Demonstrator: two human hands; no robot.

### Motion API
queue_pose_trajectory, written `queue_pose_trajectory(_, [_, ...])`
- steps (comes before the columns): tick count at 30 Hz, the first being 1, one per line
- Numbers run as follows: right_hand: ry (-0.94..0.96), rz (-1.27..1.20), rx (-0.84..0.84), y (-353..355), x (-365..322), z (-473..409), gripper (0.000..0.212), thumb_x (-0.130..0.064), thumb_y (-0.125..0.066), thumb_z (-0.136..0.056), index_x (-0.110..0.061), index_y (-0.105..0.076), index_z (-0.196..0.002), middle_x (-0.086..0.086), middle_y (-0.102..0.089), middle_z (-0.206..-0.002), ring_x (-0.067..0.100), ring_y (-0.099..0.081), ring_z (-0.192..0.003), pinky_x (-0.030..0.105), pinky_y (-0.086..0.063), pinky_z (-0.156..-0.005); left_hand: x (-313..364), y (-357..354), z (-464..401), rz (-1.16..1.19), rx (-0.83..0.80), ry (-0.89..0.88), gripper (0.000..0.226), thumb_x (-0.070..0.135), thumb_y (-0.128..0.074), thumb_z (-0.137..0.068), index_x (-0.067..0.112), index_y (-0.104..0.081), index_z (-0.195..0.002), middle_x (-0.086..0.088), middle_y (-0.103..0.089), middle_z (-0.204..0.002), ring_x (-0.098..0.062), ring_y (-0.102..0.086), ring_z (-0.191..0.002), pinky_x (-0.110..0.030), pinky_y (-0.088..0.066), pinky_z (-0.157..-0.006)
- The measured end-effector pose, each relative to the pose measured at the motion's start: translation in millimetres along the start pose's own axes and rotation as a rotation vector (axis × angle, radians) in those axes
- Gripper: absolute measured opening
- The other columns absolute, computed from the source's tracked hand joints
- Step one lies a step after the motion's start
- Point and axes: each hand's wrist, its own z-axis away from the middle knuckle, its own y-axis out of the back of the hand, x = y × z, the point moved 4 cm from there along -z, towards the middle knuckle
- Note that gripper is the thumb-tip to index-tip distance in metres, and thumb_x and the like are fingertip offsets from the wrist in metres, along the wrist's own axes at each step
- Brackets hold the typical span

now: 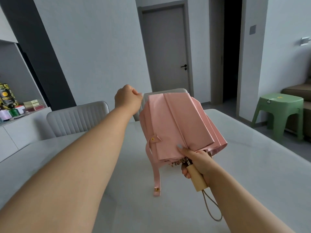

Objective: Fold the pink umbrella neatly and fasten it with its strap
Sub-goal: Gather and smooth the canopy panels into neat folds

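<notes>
The pink umbrella (178, 125) is collapsed and held up over the white table (252, 165), its canopy lying in loose flat pleats. My right hand (195, 163) grips the pale wooden handle (198, 179), with the thumb pressing the fabric near the rib ends. My left hand (128, 98) reaches to the far top left corner of the canopy and pinches the fabric there. The pink strap (155, 172) hangs loose down the left side, a gold snap at its end. A matching snap tab (154, 139) sits on the canopy. A beige wrist loop (212, 209) dangles from the handle.
Two grey padded chairs (77, 118) stand at the table's far side. A green plastic stool (280, 113) is on the floor at right. A sideboard (16, 130) with boxes and bottles runs along the left. A grey door (165, 49) is behind.
</notes>
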Motion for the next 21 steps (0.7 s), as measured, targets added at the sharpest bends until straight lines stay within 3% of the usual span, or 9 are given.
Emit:
queue_pose_trajectory(2, [0.003,-0.024,0.021,-1,0,1,0.04,-0.036,-0.073,-0.081,0.003,-0.06,-0.084,0.01,-0.06,-0.052,0.02,-0.053,-0.037,0.024,-0.045,-0.039,6,2,22,0.026,0.198,-0.074,0.01,0.022,-0.059,-0.091,0.015,-0.053,-0.086,-0.011,-0.062,-0.102,-0.031,-0.058,-0.098,-0.034,-0.045,-0.083])
queue_pose_trajectory(4, [-0.001,-0.036,0.038,-1,-1,2,0.041,-0.036,-0.073,-0.081,0.003,-0.061,-0.089,0.009,-0.062,-0.055,0.02,-0.054,-0.038,0.025,-0.046,-0.039,12,-10,51,0.033,0.235,-0.152,0.012,0.022,-0.057,-0.091,0.012,-0.057,-0.098,-0.013,-0.059,-0.111,-0.033,-0.052,-0.107,-0.032,-0.037,-0.087])
queue_pose_trajectory(6, [-0.002,-0.031,0.033,-3,-1,3,0.044,-0.038,-0.073,-0.082,0.003,-0.063,-0.092,0.01,-0.065,-0.061,0.02,-0.056,-0.04,0.025,-0.047,-0.04,9,-34,78,0.003,0.114,-0.097,0.037,0.033,-0.057,-0.093,0.009,-0.054,-0.122,-0.014,-0.053,-0.126,-0.033,-0.045,-0.12,-0.033,-0.033,-0.097])
queue_pose_trajectory(8, [0.001,-0.019,0.023,-5,-1,5,0.043,-0.039,-0.072,-0.082,0.003,-0.064,-0.091,0.011,-0.067,-0.065,0.019,-0.056,-0.041,0.025,-0.048,-0.041,-5,-63,97,0.038,-0.078,0.068,0.069,0.047,-0.058,-0.089,0.008,-0.037,-0.142,-0.014,-0.046,-0.141,-0.035,-0.04,-0.13,-0.038,-0.032,-0.108])
queue_pose_trajectory(11, [0.009,0.014,-0.017,-8,-3,8,0.039,-0.038,-0.069,-0.085,0.001,-0.064,-0.084,0.008,-0.066,-0.058,0.018,-0.055,-0.04,0.025,-0.046,-0.041,-23,-91,112,0.42,-0.329,0.412,0.115,0.068,-0.065,-0.064,0.01,-0.017,-0.15,-0.011,-0.042,-0.146,-0.035,-0.046,-0.128,-0.048,-0.039,-0.108])
queue_pose_trajectory(14, [0.001,0.051,-0.08,-11,-5,11,0.037,-0.036,-0.064,-0.089,-0.001,-0.063,-0.078,0.006,-0.063,-0.052,0.017,-0.053,-0.038,0.024,-0.044,-0.041,-31,-97,117,0.707,-0.416,0.63,0.138,0.079,-0.077,-0.032,0.012,-0.035,-0.145,-0.006,-0.058,-0.131,-0.032,-0.061,-0.112,-0.049,-0.05,-0.097])
queue_pose_trajectory(17, [-0.003,0.062,-0.126,-15,-7,12,0.038,-0.034,-0.061,-0.092,0.002,-0.062,-0.083,0.008,-0.065,-0.056,0.016,-0.052,-0.038,0.023,-0.044,-0.041,-37,-97,115,0.86,-0.442,0.631,0.104,0.064,-0.084,-0.043,0.01,-0.057,-0.128,-0.008,-0.071,-0.113,-0.03,-0.069,-0.099,-0.047,-0.055,-0.092])
queue_pose_trajectory(21, [-0.013,0.063,-0.127,-21,-6,12,0.04,-0.035,-0.065,-0.089,0.005,-0.062,-0.09,0.013,-0.066,-0.063,0.019,-0.054,-0.042,0.024,-0.046,-0.041,-42,-95,118,0.948,-0.332,0.637,0.063,0.039,-0.084,-0.066,0.003,-0.064,-0.114,-0.013,-0.073,-0.104,-0.033,-0.07,-0.092,-0.047,-0.058,-0.085])
